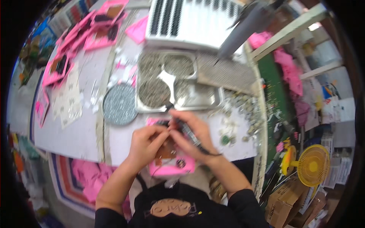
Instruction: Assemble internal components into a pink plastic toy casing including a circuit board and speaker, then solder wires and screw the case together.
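My right hand point(194, 133) is wrapped round a black pen-shaped tool point(188, 133) with a cord trailing toward the wrist. My left hand point(146, 142) has its fingers pinched close beside it, over a small dark part point(163, 123); whether it grips that part cannot be made out. Under both hands lies a pink foam piece point(171, 170) at the table's near edge. On it are a brown flat piece point(166, 151) and a small dark round part point(180, 163). Just beyond the hands stands a metal tray point(169, 80), its several compartments holding fine grey pieces.
Left of the tray sits a round grey dish point(120, 104). A perforated metal plate point(224, 72) overlaps the tray's right side, with loose small parts point(243, 114) nearby. Pink pieces point(102, 36) are stacked far left. A grey tube point(245, 32) hangs above. A yellow fan point(312, 165) stands right.
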Demonstrator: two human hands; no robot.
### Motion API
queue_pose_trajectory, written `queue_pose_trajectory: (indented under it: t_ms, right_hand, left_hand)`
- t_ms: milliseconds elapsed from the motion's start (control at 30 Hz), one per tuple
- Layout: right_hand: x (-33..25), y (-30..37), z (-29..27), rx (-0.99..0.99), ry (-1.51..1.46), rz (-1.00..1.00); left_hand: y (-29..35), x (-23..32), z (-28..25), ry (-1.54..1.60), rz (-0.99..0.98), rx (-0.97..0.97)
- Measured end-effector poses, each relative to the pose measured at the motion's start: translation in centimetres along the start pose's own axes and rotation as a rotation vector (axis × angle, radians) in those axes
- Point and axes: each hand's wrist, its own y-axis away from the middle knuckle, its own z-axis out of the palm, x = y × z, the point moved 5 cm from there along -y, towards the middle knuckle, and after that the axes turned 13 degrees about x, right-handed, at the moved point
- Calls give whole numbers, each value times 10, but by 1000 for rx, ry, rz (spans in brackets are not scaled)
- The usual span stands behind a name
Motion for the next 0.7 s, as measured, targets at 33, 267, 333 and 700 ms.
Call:
queue_pose_trajectory:
  t_ms: [33,267,333,700]
  right_hand:
    - [0,-1,0,1,-1,-7]
    - [-8,-1,0,81,107,-204]
    - [-8,3,3,124,96,-198]
    - [-7,37,-18,178,235,-311]
  left_hand:
    - [-2,-3,2,26,0,-3]
    - [-4,11,-4,-22,230,71]
    - [-2,14,-8,-64,297,76]
    - [3,18,-1,-115,198,11]
